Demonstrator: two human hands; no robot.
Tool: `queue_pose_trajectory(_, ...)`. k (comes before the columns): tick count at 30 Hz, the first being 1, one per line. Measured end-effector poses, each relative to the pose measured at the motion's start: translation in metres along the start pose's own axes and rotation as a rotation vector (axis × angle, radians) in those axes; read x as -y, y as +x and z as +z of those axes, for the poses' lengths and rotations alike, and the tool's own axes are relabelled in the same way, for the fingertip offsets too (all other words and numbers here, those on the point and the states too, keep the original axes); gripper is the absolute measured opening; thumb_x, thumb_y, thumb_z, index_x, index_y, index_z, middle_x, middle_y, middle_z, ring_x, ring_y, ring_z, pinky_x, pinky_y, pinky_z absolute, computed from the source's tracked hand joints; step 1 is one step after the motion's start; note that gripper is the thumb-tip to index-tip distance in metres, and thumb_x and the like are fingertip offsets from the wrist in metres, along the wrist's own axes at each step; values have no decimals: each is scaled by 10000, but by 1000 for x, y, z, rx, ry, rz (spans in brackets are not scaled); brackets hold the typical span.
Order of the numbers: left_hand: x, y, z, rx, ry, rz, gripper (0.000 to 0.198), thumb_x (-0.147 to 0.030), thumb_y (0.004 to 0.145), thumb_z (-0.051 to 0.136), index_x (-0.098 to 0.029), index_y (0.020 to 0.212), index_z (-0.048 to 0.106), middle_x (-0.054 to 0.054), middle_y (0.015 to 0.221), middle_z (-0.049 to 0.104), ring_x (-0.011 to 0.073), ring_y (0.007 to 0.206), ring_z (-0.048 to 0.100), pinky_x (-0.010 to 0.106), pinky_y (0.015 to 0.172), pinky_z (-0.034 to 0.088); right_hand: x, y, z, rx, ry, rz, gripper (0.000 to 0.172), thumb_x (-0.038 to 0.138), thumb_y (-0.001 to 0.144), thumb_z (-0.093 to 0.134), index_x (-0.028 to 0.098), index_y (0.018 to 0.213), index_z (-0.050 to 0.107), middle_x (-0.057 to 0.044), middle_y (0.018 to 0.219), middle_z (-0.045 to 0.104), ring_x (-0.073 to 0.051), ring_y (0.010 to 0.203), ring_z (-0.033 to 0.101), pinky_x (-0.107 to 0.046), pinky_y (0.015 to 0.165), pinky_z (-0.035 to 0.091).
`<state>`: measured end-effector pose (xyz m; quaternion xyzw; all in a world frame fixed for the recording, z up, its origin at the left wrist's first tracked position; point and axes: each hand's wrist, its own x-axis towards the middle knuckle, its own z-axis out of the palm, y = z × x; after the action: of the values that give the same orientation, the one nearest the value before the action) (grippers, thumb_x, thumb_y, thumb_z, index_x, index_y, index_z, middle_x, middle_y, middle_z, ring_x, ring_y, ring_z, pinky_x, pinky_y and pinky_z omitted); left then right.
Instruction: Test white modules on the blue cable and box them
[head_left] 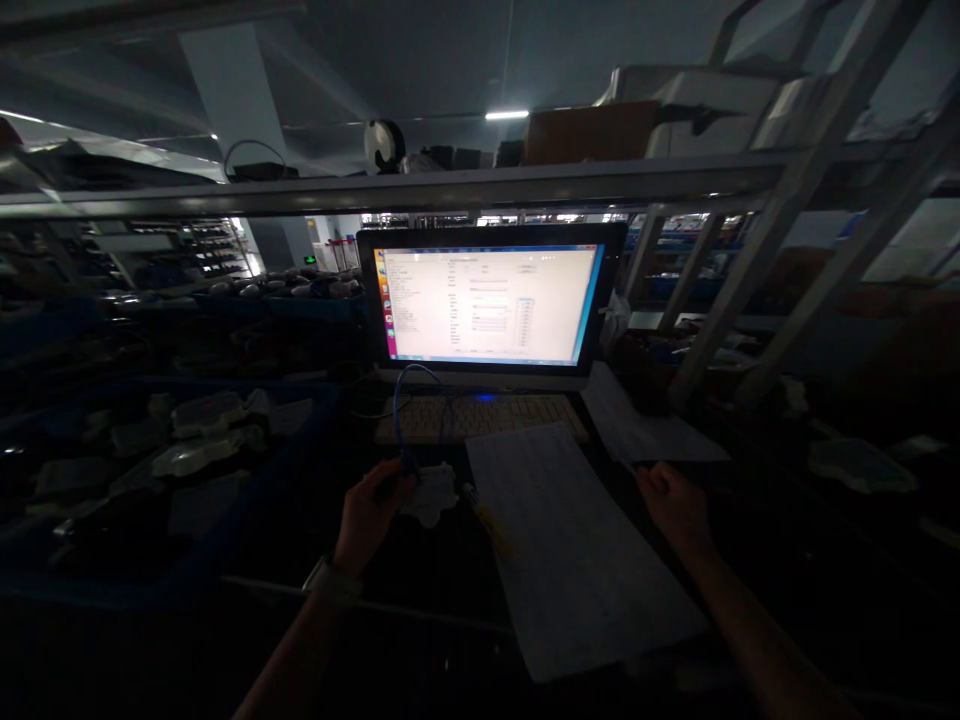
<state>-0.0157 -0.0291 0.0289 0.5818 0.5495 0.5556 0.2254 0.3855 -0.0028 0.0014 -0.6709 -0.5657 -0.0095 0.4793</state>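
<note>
The scene is very dark. My left hand (369, 515) is closed around a small pale device (431, 490) on the desk, at the plug of a blue cable (401, 400) that loops up toward the monitor. My right hand (673, 500) rests on the desk at the right edge of a large sheet of paper (570, 550); its fingers look curled, and I cannot make out anything in them. A lit monitor (487, 305) shows a software window, with a pale keyboard (480, 415) in front of it.
A yellow pen-like object (487, 520) lies by the sheet's left edge. More papers (637, 420) sit to the right of the keyboard. Blue bins with several pale devices (199, 430) stand at left. A metal shelf rail (450, 190) runs overhead, with slanted struts (757, 300) at right.
</note>
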Motion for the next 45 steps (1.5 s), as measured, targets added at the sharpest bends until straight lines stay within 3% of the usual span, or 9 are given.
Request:
queue_pose_trajectory(6,14,-4,4,-42,69,-19,370,-491,667,617,-196,883,679,49,899,708,213,829,652,313,721,536,-2,-3,-1,9,11,-52,356,439,710,441,237,478,259,71,426,245,-76,387,276,-229,407,243)
queue_pose_trajectory(9,16,-5,5,-42,119,-30,382,-507,671,605,-202,890,675,51,920,704,221,858,644,317,754,524,-5,-7,-9,-49,-21,-113,367,449,740,447,236,496,274,72,439,255,-78,392,277,-233,432,262)
queue_pose_trajectory(14,18,-4,3,-40,144,-71,428,-575,618,605,-237,872,671,33,935,705,239,863,643,326,753,525,-19,-1,-39,-228,-147,-141,293,480,784,475,218,652,471,-4,612,532,-144,576,506,-265,586,394)
queue_pose_trajectory(18,25,-3,1,-32,153,-90,449,-594,591,612,-240,862,670,33,909,708,246,840,652,326,721,534,-43,8,-63,-111,-343,-280,271,438,812,472,202,870,593,-82,890,638,-219,849,587,-349,774,450)
queue_pose_trajectory(21,29,-2,-1,-28,149,-88,436,-577,589,618,-246,868,672,27,920,708,250,853,656,333,746,539,-64,7,-71,-13,-464,-354,330,429,829,455,188,978,624,-106,1003,642,-247,947,586,-392,832,461)
queue_pose_trajectory(23,31,-2,-1,-9,139,-84,414,-563,583,630,-252,852,676,21,920,710,249,849,659,330,740,547,-76,4,-72,-25,-524,-374,381,441,837,438,174,1027,631,-123,1063,632,-265,999,578,-413,851,466)
queue_pose_trajectory(27,38,-2,1,-9,113,-55,388,-543,606,633,-258,865,680,20,923,711,243,840,665,325,722,557,-94,0,-71,-107,-625,-322,419,471,830,429,180,1024,660,-137,1126,611,-298,1048,564,-451,862,466)
queue_pose_trajectory(33,37,-3,1,-5,109,-54,406,-550,622,623,-253,891,686,25,948,710,247,860,664,351,772,552,-119,-1,-65,-19,-567,-173,422,489,800,428,218,1012,671,-107,1112,632,-272,969,620,-406,792,512)
queue_pose_trajectory(45,29,-4,3,-24,49,-14,384,-542,606,646,-245,844,699,41,926,713,250,868,663,370,799,551,-130,0,-64,44,-566,-137,460,509,787,401,240,1043,673,-109,1120,631,-288,953,629,-418,758,526)
